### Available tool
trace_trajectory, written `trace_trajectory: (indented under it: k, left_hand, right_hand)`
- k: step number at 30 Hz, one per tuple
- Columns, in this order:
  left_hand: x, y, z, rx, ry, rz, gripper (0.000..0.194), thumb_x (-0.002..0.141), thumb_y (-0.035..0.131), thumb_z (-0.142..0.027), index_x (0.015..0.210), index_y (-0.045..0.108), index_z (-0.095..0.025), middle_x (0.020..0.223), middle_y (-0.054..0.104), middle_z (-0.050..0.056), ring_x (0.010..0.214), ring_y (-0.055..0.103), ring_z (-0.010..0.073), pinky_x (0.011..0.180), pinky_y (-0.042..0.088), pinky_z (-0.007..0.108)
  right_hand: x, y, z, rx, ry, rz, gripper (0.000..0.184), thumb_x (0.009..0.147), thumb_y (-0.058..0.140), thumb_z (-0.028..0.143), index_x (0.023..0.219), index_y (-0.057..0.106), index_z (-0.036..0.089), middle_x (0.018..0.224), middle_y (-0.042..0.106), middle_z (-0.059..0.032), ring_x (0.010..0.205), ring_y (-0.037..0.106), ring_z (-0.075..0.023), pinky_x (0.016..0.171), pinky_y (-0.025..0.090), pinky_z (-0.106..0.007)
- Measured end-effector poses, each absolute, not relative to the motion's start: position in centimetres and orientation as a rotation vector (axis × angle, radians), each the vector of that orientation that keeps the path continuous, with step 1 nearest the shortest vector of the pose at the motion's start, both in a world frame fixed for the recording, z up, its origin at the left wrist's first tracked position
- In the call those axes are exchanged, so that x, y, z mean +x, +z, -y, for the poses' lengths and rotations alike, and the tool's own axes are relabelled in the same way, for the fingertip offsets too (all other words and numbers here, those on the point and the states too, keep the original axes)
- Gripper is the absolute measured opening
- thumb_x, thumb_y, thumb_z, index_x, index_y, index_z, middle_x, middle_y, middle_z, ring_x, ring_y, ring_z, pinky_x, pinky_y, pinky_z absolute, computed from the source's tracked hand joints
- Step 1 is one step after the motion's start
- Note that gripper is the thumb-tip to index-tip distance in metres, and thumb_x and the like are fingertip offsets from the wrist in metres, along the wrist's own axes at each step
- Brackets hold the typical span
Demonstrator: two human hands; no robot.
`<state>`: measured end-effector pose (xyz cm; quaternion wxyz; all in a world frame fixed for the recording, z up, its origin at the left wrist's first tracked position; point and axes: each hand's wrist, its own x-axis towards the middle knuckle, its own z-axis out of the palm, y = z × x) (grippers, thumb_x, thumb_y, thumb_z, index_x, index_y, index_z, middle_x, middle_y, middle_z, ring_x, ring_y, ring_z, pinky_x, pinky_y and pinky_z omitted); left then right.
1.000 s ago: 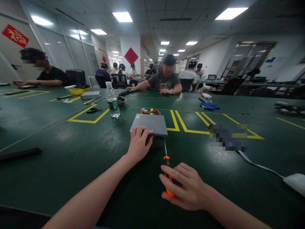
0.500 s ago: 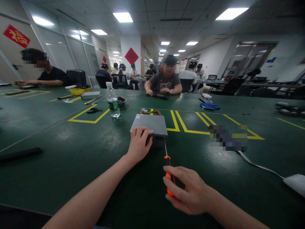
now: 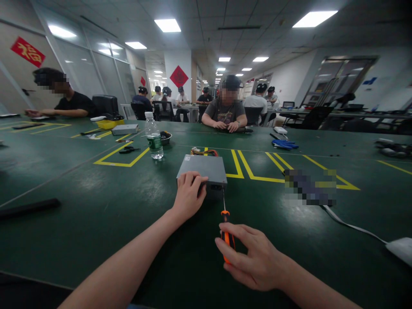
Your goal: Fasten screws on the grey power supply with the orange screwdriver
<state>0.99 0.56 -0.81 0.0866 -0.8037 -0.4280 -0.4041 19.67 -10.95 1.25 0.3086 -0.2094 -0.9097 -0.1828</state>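
Note:
A grey metal box (image 3: 206,168) with coloured wires (image 3: 204,151) at its far end lies on the green table (image 3: 96,206). My left hand (image 3: 188,195) grips the box's near left corner, fingers curled over its top. My right hand (image 3: 254,257) is closed round the orange and black handle of a screwdriver (image 3: 225,223). The thin shaft points away from me and its tip meets the near face of the box at the right.
A water bottle (image 3: 153,137) and a small bowl (image 3: 165,136) stand beyond the box on the left. Yellow lines (image 3: 244,165) mark the table. A white cable (image 3: 350,225) and a white device (image 3: 401,249) lie at the right. Other people sit at the far side.
My right hand has shifted its hold on the screwdriver handle, fingers wrapping it more. The person across the table has drawn both hands in. My left hand stays on the box.

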Motion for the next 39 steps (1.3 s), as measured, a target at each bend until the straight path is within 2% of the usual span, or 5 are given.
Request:
trace_trajectory:
  k: [6, 20, 30, 34, 39]
  left_hand:
    - [1.0, -0.9, -0.6, -2.383, -1.222, 1.264, 0.021, 0.082, 0.05, -0.018, 0.102, 0.057, -0.02, 0.103, 0.05, 0.007, 0.097, 0.043, 0.0227, 0.086, 0.037, 0.038]
    - [0.9, -0.6, -0.4, -2.4, -1.216, 1.274, 0.022, 0.081, 0.05, -0.017, 0.102, 0.056, -0.02, 0.104, 0.05, 0.007, 0.097, 0.042, 0.0227, 0.086, 0.038, 0.038]
    - [1.0, -0.6, -0.4, -2.405, -1.207, 1.271, 0.022, 0.081, 0.05, -0.017, 0.102, 0.056, -0.02, 0.104, 0.05, 0.007, 0.098, 0.043, 0.0229, 0.085, 0.038, 0.038]
    - [0.9, -0.6, -0.4, -2.398, -1.21, 1.268, 0.022, 0.081, 0.05, -0.017, 0.102, 0.056, -0.02, 0.104, 0.05, 0.007, 0.097, 0.043, 0.023, 0.084, 0.038, 0.038]
    - [1.0, -0.8, -0.5, -2.395, -1.215, 1.269, 0.022, 0.081, 0.05, -0.017, 0.102, 0.056, -0.021, 0.104, 0.05, 0.007, 0.098, 0.043, 0.0231, 0.085, 0.038, 0.038]
  right_hand:
    - [19.5, 0.4, 10.7, -0.521, -0.497, 2.372, 0.013, 0.085, 0.051, 0.024, 0.092, 0.054, 0.013, 0.098, 0.064, -0.0173, 0.069, 0.061, -0.0149, 0.062, 0.051, -0.029]
    - [19.3, 0.3, 11.0, -0.528, -0.535, 2.367, 0.014, 0.084, 0.055, 0.026, 0.09, 0.056, 0.013, 0.094, 0.065, -0.0157, 0.063, 0.06, -0.0135, 0.06, 0.049, -0.029]
    - [19.8, 0.8, 11.0, -0.573, -0.486, 2.457, 0.026, 0.091, 0.042, 0.03, 0.106, 0.056, 0.015, 0.098, 0.063, -0.0164, 0.081, 0.063, -0.0185, 0.068, 0.052, -0.031]
    - [19.6, 0.5, 10.8, -0.536, -0.514, 2.375, 0.014, 0.086, 0.052, 0.025, 0.093, 0.055, 0.013, 0.094, 0.065, -0.0158, 0.064, 0.061, -0.0132, 0.06, 0.05, -0.028]
    - [19.9, -0.4, 10.6, -0.552, -0.488, 2.321, 0.024, 0.087, 0.05, 0.035, 0.094, 0.049, 0.012, 0.091, 0.065, -0.0162, 0.077, 0.063, -0.0174, 0.064, 0.052, -0.029]
